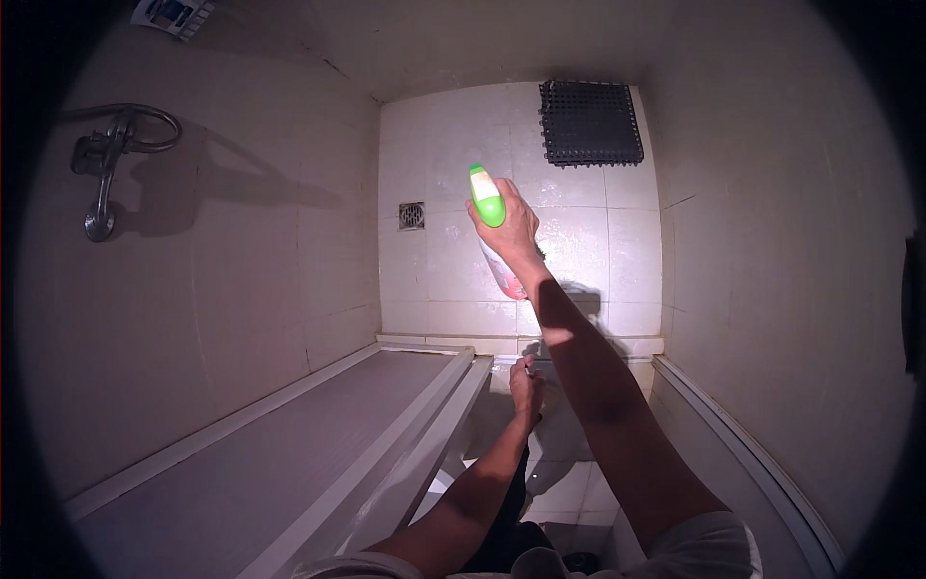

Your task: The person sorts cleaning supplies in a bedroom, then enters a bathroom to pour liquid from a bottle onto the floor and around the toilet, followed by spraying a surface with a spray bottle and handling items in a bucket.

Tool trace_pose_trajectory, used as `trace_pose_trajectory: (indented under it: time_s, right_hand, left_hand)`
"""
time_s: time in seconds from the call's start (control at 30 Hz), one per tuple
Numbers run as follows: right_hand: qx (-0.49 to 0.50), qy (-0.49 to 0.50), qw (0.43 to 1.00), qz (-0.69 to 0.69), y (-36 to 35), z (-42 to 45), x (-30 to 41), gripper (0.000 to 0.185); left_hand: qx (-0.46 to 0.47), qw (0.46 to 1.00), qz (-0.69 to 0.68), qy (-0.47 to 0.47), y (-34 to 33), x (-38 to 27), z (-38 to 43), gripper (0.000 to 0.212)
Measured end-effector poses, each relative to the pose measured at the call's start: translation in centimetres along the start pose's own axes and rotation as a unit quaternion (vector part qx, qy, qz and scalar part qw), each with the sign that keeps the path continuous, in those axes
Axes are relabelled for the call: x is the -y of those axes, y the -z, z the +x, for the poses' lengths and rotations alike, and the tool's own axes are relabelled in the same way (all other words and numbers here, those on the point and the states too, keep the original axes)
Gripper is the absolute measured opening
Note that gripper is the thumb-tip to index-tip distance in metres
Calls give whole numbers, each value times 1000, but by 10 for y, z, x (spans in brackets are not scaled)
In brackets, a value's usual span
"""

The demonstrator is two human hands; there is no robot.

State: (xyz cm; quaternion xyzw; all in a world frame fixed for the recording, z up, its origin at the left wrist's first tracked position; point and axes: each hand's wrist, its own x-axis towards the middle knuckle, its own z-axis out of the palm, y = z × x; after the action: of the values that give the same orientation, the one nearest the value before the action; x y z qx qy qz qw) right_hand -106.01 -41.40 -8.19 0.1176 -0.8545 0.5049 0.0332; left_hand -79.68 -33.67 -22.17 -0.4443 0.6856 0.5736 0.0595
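Observation:
Stretched out over a tiled shower floor (463,275), my right hand (517,221) grips a spray bottle (486,195) by its neck. The bottle has a green and white spray head and a body with white and reddish-pink parts. Its head points away from me. My left hand (527,387) is near the low tiled threshold, below the bottle, with its fingers partly curled and nothing visible in it. Something dark and bristly shows just behind my right wrist, mostly hidden.
Interlocking dark plastic mats (592,123) lie at the far right corner of the floor. A square metal drain (411,216) is at the left. A chrome shower mixer (108,159) is on the left wall. White-framed shower panels (289,434) and a threshold (441,341) border this side.

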Motion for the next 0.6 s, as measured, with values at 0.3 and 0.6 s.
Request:
trace_pose_trajectory:
  time_s: [0.3,0.6]
  right_hand:
    - [-54,-57,997,-2,15,-8,-13,31]
    - [-49,-97,994,-4,31,-8,-26,35]
  left_hand:
    - [-6,998,65,-11,-2,-10,-5,35]
    - [-1,999,48,-8,-9,-18,-9,35]
